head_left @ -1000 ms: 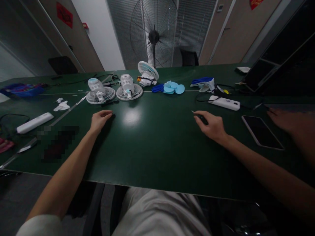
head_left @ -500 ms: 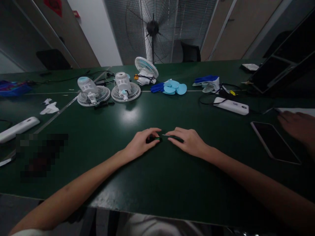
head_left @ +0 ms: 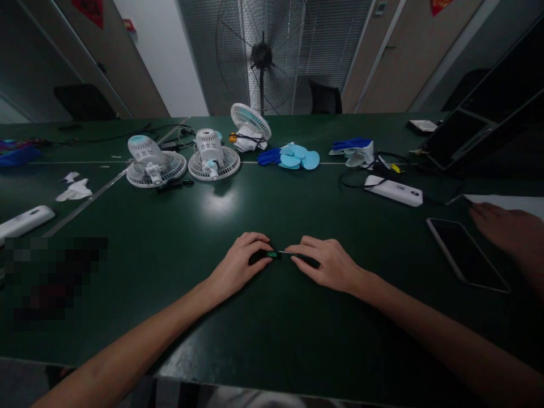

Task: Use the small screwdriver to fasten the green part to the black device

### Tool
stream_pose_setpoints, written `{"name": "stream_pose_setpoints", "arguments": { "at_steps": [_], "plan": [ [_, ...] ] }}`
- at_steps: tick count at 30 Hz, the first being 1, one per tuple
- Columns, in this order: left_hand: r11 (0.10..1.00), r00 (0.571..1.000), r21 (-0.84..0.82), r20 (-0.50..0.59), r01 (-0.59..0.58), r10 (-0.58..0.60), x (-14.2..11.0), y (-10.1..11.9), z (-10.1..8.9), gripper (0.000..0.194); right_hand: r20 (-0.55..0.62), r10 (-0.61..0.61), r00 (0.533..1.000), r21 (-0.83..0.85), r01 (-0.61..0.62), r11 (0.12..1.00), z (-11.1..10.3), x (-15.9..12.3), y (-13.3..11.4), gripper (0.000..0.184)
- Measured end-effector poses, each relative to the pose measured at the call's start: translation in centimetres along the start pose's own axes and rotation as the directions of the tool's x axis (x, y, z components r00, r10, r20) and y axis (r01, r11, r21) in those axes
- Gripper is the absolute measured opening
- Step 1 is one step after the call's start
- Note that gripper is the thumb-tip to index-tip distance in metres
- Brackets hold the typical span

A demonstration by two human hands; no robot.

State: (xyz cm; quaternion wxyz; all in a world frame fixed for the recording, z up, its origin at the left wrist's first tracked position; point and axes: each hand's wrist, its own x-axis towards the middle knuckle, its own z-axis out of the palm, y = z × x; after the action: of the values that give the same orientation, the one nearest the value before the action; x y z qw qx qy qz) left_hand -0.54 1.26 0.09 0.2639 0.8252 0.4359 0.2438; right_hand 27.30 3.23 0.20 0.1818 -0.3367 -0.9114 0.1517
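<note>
the fingers of your left hand (head_left: pixel 238 262) are pinching a small green piece (head_left: pixel 272 255), your right hand (head_left: pixel 329 263) is gripping a dark-handled tool (head_left: pixel 310 261), its tip just beside it, a phone (head_left: pixel 466 253) is lying to the right, blue blades (head_left: pixel 299 157) and white fans (head_left: pixel 209 146) are sitting beyond, and both arms (head_left: pixel 168 321) are angling inward.

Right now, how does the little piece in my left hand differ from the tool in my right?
The little piece looks short, the thin tool long. The little piece shows green and black; the thin tool has a pale shaft and dark handle. The little piece sits partly hidden in the left hand, while the thin tool's shaft pokes out from the right hand toward it. Both are hand-held.
</note>
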Motion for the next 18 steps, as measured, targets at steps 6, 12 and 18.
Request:
{"name": "stream_pose_setpoints", "arguments": {
  "at_steps": [6, 12, 18],
  "plan": [
    [1.000, 1.000, -0.004, 0.003, 0.012, -0.012, -0.27, 0.14, -0.09, 0.018, -0.010, 0.009, 1.000, 0.038, -0.009, 0.999, -0.08, -0.41, -0.17, 0.031],
    [1.000, 1.000, 0.014, 0.002, 0.020, -0.020, -0.56, 0.31, 0.01, 0.019, 0.018, -0.014, 1.000, 0.035, 0.013, 0.999, -0.29, -0.36, -0.44, 0.029],
    [1.000, 1.000, 0.021, 0.000, 0.007, -0.007, -0.53, 0.34, 0.21, 0.018, 0.038, -0.021, 0.999, -0.017, 0.021, 1.000, -0.20, -0.46, -0.76, 0.031]
  ]
}}
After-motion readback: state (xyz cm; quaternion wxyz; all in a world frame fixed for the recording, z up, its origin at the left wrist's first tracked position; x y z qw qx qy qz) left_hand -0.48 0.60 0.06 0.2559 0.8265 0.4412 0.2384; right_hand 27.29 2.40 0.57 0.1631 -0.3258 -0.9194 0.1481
